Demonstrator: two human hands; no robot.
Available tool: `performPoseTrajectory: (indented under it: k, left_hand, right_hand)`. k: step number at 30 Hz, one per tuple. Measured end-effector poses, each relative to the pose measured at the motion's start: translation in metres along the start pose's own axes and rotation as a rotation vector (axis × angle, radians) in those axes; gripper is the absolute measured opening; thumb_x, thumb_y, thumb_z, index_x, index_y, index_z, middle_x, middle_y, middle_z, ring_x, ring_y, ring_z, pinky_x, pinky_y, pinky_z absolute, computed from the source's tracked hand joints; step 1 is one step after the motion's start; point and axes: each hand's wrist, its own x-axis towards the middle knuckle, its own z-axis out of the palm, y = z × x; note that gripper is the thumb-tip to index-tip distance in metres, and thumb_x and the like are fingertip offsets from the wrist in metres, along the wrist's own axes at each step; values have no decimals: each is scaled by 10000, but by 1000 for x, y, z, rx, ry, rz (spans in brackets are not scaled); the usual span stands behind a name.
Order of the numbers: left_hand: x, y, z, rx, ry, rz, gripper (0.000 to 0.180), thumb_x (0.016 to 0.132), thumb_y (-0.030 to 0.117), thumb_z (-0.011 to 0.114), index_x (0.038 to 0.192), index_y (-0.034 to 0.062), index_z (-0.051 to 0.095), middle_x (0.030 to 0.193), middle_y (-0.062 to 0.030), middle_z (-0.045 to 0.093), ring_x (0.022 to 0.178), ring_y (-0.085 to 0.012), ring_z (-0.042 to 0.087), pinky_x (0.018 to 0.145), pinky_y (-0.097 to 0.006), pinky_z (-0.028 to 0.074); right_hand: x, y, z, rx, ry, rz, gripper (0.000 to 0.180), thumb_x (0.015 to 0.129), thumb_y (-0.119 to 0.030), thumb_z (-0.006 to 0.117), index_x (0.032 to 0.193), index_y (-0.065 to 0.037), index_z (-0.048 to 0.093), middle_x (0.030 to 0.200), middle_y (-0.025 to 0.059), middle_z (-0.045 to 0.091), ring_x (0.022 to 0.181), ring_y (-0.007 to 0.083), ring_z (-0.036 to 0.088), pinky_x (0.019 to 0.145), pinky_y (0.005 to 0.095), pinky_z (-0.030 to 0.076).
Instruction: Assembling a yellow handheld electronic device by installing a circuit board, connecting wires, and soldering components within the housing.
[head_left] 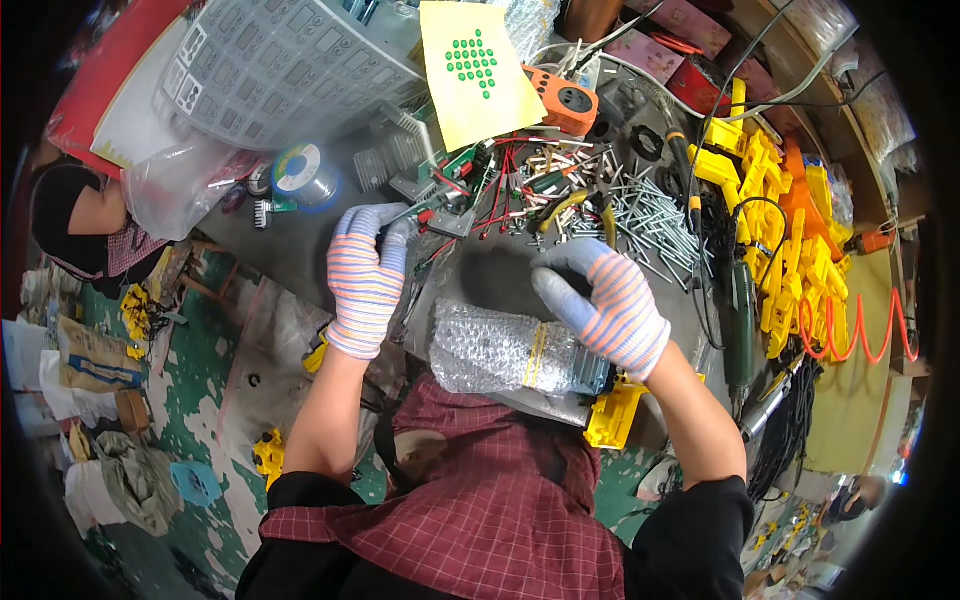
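Right hand (pixel 610 305), striped knit glove, on crinkly bubble-wrap bundle (pixel 505 350).

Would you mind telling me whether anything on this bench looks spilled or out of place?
Screws lie scattered loose across the bench beyond the right hand, mixed with red wires. A yellow part overhangs the near edge. The left hand works beside the clutter.

A bundle wrapped in clear bubble wrap (pixel 505 350), bound by a yellow rubber band, lies on its side along the near edge of the bench, directly under the right-hand fingers (pixel 560 290), which rest on its dark right end. A small green circuit board with red wires (pixel 445 205) sits tilted at the tips of the left-hand fingers (pixel 385 228), pinched there.
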Motion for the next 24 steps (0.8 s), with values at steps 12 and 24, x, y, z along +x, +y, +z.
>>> performPoseTrajectory:
  k: [12,24]
  left_hand:
    - [-32,26,-39,-1117,14,-713,211,928,107,618,1105,-8,608,1066,-136,656,947,-223,666,869,-395,580]
    - [-76,151,4,-2163,-893,-1334,381,913,116,671,1277,51,579,1211,-117,655,1121,-289,651,958,-482,552]
  right_hand:
    - [-70,-24,-5,180,143,36,168,848,-101,687,997,-27,704,881,150,674,768,294,667,689,360,514]
    - [-94,-3,-15,1156,130,-20,378,946,-242,669,1243,-29,572,1095,61,651,1003,134,612,909,309,490]
